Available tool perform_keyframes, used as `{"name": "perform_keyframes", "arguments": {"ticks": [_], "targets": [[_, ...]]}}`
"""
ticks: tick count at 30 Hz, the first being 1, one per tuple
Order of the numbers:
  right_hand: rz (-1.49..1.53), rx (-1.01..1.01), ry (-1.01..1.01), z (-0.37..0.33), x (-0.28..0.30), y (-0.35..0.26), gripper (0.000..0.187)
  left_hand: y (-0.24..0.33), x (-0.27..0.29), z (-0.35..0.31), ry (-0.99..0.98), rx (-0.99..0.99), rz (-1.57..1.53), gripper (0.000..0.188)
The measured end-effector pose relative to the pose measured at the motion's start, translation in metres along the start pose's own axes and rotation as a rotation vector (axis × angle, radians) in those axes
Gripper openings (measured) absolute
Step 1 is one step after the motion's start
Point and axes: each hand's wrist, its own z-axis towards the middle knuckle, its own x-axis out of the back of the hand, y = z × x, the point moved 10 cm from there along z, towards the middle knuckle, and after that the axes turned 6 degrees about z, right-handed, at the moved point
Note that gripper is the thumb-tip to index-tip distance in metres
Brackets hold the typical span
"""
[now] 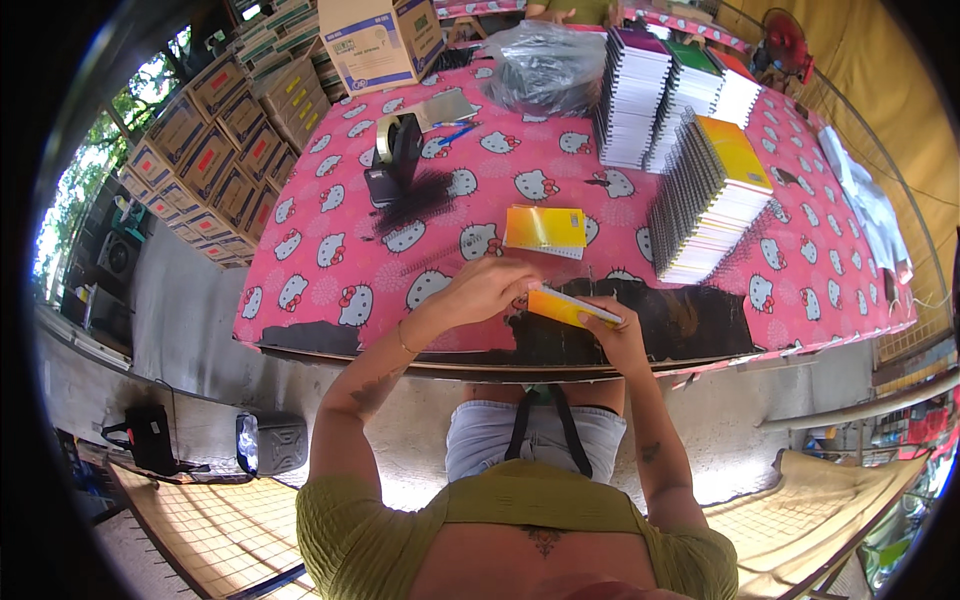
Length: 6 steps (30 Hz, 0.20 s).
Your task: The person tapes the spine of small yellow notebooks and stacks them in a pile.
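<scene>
My right hand grips a small notebook with a yellow-orange cover, thumb on top, tilted above the table's near edge. My left hand is at the notebook's left end, its fingers pinched together; what they hold is too small to make out. Just beyond lies another yellow notebook, flat on the table. A pile of loose black spiral coils rests farther left, beside a black tape dispenser. To the right stands a tall stack of yellow spiral notebooks.
Taller stacks of spiral notebooks and a clear plastic bag stand at the back. Pens lie near an open carton. A dark worn patch marks the pink tablecloth's front edge. Stacked boxes fill the left; a fan stands back right.
</scene>
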Motion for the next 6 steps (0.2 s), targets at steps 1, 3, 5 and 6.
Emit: {"name": "perform_keyframes", "arguments": {"ticks": [1,3,5,6], "targets": [[-0.017,-0.087,-0.002,-0.001,0.0,0.003,0.023,-0.004,-0.006,-0.002,-0.056,0.0,-0.019,0.028],[0.005,0.016,0.064,-0.008,0.004,-0.001,0.023,0.002,-0.008,-0.001,-0.092,-0.027,-0.008,0.041],[0.055,0.038,0.097,-0.014,0.001,-0.007,0.024,0.024,0.007,0.0,0.067,-0.008,0.335,0.051],[0.127,0.057,0.136,-0.018,-0.002,-0.011,0.024,0.042,0.01,-0.001,0.14,0.006,0.506,0.057]]}}
